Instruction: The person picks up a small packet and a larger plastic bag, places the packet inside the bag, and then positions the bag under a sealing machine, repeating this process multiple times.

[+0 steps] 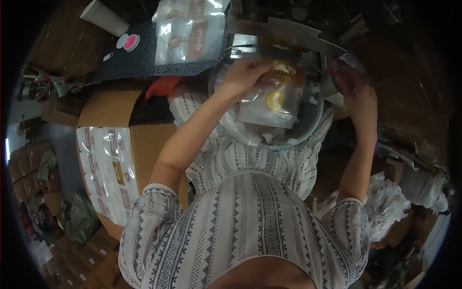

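Note:
A clear plastic bag [260, 107] with a round yellow label hangs over the basin, its upper edge by the metal machine [294, 29]. My left hand [246, 76] grips this bag near its upper left side, fingers closed on it. To the right of the machine, my right hand [355, 86] is raised with its fingers curled in. It lies in shadow, and whatever may be between its fingertips is hidden. Under the bag, a pale round basin [315, 120] sits on my lap with small white scraps in it.
Printed clear pouches [190, 42] lie stacked on a dark cloth [137, 60], near a small pink-filled round tin [131, 43] and a white cylinder [103, 18]. At left stands an open carton [154, 144] packed with pouches. Crumpled white plastic [387, 207] lies at right.

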Motion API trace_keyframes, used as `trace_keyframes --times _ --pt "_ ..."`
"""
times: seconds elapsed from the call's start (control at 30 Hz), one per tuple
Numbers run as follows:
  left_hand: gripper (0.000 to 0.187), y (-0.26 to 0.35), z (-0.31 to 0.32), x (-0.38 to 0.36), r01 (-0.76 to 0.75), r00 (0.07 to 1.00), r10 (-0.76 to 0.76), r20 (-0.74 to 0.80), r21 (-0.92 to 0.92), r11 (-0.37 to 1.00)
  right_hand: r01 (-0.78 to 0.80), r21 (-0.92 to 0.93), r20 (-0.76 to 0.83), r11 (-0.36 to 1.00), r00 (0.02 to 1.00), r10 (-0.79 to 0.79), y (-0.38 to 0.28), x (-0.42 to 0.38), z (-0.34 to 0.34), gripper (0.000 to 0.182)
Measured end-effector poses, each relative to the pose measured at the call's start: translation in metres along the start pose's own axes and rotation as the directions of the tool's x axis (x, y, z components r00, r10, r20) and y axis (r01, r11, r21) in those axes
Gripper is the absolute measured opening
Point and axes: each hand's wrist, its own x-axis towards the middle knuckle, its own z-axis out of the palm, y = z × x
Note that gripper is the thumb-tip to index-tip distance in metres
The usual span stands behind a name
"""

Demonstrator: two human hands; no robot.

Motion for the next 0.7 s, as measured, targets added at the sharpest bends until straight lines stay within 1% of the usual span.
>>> trace_keyframes --times 0.03,0.07,0.1,0.13,0.17,0.2,0.23,0.27,0.33,0.37,0.43,0.47,0.53,0.57,0.63,0.67,0.7 --pt "0.029 -0.004 -0.002 -0.001 0.017 1.000 -0.017 -0.003 0.005 1.000 -0.153 -0.248 -0.103 0.957 0.986 0.131 0.009 -0.001 -0.002 0.027" --pt "0.029 -0.005 -0.008 -0.002 0.022 1.000 -0.022 -0.002 0.005 1.000 -0.156 -0.248 -0.100 0.956 0.986 0.135 0.025 -0.002 0.002 0.027" --pt "0.034 -0.004 -0.020 -0.001 -0.105 0.991 0.118 -0.056 0.194 0.975 -0.189 -0.381 0.006 0.905 0.978 0.207 0.046 0.001 0.010 0.026" --pt "0.040 -0.001 -0.034 0.002 -0.219 0.959 0.269 -0.084 0.382 0.898 -0.197 -0.508 0.098 0.839 0.954 0.283 0.057 0.007 0.016 0.026" --pt "0.040 0.002 -0.056 0.007 -0.219 0.959 0.271 -0.087 0.383 0.897 -0.195 -0.506 0.098 0.840 0.955 0.280 0.060 0.012 0.017 0.026" --pt "0.041 0.004 -0.083 0.011 -0.307 0.747 0.656 -0.112 0.816 0.489 -0.209 -0.360 0.118 0.909 0.956 0.267 0.061 0.015 0.018 0.028" --pt "0.043 0.003 -0.095 0.012 -0.121 0.441 0.891 0.107 0.991 -0.059 -0.224 -0.204 0.131 0.953 0.958 0.254 0.062 0.015 0.019 0.031" --pt "0.043 -0.009 -0.097 0.007 -0.119 0.438 0.892 0.110 0.991 -0.063 -0.222 -0.200 0.128 0.954 0.960 0.251 0.064 0.017 0.021 0.031" --pt "0.046 -0.033 -0.100 -0.012 -0.013 0.567 0.782 0.260 0.952 -0.306 -0.131 -0.068 0.094 0.989 0.986 0.137 0.066 0.021 0.027 0.031" --pt "0.046 -0.033 -0.107 -0.012 -0.015 0.565 0.781 0.266 0.950 -0.312 -0.134 -0.064 0.089 0.989 0.986 0.139 0.065 0.024 0.028 0.031" --pt "0.041 -0.034 -0.125 -0.023 -0.111 0.634 0.761 0.137 0.990 -0.086 -0.134 -0.102 0.092 0.986 0.985 0.143 0.059 0.023 0.027 0.032" --pt "0.041 -0.035 -0.128 -0.026 -0.112 0.635 0.761 0.135 0.990 -0.082 -0.134 -0.106 0.093 0.985 0.985 0.144 0.062 0.021 0.028 0.032" --pt "0.027 -0.028 -0.128 -0.034 -0.106 0.635 0.766 0.098 0.994 -0.039 -0.018 -0.109 0.031 0.994 0.999 0.022 0.067 0.022 0.034 0.028" --pt "0.027 -0.025 -0.127 -0.038 -0.106 0.636 0.766 0.099 0.994 -0.040 -0.019 -0.109 0.031 0.994 0.999 0.022 0.068 0.022 0.035 0.028" --pt "0.012 -0.020 -0.125 -0.042 -0.186 0.645 0.752 0.136 0.982 -0.019 -0.048 -0.115 0.041 0.992 0.998 0.053 0.065 0.024 0.033 0.027" --pt "0.012 -0.018 -0.122 -0.046 -0.186 0.645 0.752 0.136 0.982 -0.018 -0.048 -0.116 0.041 0.992 0.998 0.053 0.062 0.022 0.032 0.027" --pt "0.008 -0.017 -0.116 -0.050 -0.205 0.632 0.770 0.090 0.977 0.054 -0.061 -0.093 -0.033 0.994 0.998 0.058 0.057 0.019 0.030 0.026"
